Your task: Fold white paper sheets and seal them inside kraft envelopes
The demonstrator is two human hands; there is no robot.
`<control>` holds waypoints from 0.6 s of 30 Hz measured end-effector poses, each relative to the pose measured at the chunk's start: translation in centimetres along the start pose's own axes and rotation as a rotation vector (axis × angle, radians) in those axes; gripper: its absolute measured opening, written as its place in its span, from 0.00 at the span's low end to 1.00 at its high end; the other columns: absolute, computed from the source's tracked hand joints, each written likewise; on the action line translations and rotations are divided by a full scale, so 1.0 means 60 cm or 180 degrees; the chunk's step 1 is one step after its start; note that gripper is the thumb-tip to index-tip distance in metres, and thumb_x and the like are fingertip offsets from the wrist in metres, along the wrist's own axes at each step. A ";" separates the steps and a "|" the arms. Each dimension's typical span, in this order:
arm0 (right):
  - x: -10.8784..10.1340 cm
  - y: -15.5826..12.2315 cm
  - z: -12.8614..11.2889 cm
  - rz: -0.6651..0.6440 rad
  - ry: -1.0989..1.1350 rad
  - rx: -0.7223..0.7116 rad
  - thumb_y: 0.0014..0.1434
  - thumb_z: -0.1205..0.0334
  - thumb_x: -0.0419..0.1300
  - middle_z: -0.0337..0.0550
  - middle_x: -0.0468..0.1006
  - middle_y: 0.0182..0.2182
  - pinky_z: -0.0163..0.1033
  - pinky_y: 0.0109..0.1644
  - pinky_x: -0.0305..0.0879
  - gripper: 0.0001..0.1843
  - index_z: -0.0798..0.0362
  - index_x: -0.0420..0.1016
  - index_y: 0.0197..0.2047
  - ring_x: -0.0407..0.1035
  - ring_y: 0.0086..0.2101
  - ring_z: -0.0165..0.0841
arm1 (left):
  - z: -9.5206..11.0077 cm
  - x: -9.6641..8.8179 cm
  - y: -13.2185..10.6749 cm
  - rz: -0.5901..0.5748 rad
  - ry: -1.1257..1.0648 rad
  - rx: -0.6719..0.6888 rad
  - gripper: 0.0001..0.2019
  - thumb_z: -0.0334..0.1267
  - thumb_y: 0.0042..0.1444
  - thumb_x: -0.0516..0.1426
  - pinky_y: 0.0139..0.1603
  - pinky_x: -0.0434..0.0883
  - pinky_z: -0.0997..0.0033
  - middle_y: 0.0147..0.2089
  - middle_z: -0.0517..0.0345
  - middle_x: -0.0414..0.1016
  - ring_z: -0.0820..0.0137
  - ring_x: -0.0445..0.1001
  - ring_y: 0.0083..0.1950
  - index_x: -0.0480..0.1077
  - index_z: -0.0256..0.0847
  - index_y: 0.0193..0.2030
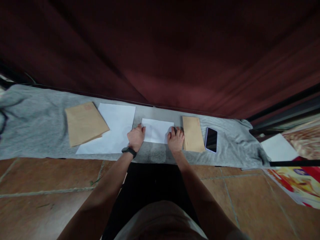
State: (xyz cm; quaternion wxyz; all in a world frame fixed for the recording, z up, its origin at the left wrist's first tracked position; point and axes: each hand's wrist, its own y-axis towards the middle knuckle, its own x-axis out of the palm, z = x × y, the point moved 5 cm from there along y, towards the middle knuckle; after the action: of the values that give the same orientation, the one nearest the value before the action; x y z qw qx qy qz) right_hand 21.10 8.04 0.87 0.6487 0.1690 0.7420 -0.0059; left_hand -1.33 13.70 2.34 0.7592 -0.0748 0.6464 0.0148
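A small white sheet of paper (157,131), perhaps folded, lies flat on the grey cloth in front of me. My left hand (136,136), with a dark watch on the wrist, has its curled fingers at the sheet's left edge. At the right edge, my right hand (175,138) holds the sheet with thumb and fingers bent. A small dark spot shows between those fingers; I cannot make out what it is. Just right of that hand is a stack of brown envelopes (194,134). Larger white paper (120,123) lies left of my left hand, partly under more brown envelopes (85,123).
A phone (211,140) lies right of the right-hand envelopes. The grey cloth (232,141) covers a long narrow surface. Behind it hangs a dark red curtain (160,60). A printed red and yellow box (300,181) is at the lower right, above the tiled floor (240,196).
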 end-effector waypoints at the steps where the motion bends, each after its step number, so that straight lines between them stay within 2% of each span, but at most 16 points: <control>1: 0.001 0.000 0.000 0.0010 0.0009 -0.0032 0.71 0.57 0.48 0.61 0.65 0.65 0.56 0.59 0.57 0.26 0.53 0.66 0.69 0.60 0.59 0.52 | 0.000 -0.001 0.000 0.0006 0.0016 0.0022 0.24 0.50 0.71 0.42 0.44 0.73 0.58 0.42 0.39 0.82 0.50 0.82 0.47 0.70 0.38 0.56; 8: -0.003 0.008 -0.012 0.0066 0.0097 -0.0360 0.71 0.62 0.48 0.63 0.55 0.71 0.61 0.70 0.47 0.27 0.62 0.63 0.69 0.50 0.69 0.52 | 0.003 -0.003 -0.003 0.0024 0.0067 0.0141 0.23 0.48 0.71 0.42 0.43 0.73 0.58 0.42 0.38 0.82 0.50 0.82 0.46 0.69 0.37 0.58; 14: 0.008 0.010 -0.055 -0.0064 0.0349 -0.0830 0.73 0.57 0.47 0.57 0.52 0.73 0.57 0.72 0.48 0.29 0.59 0.58 0.72 0.48 0.71 0.48 | 0.005 -0.006 -0.002 -0.0021 0.0064 0.0137 0.23 0.48 0.71 0.42 0.44 0.73 0.56 0.42 0.37 0.81 0.49 0.82 0.46 0.70 0.36 0.56; 18: 0.029 0.000 -0.060 -0.0278 0.0368 -0.0822 0.74 0.54 0.46 0.57 0.53 0.73 0.55 0.73 0.48 0.30 0.60 0.58 0.73 0.49 0.71 0.46 | 0.007 -0.007 -0.003 -0.0058 0.0081 0.0152 0.23 0.47 0.71 0.41 0.44 0.73 0.57 0.42 0.37 0.81 0.49 0.82 0.46 0.69 0.36 0.57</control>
State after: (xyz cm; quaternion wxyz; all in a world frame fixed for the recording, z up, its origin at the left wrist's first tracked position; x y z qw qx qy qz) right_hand 17.49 9.27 -0.25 0.6204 0.0518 0.7793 0.0712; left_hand -0.96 13.62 2.83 0.7526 -0.0627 0.6554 -0.0085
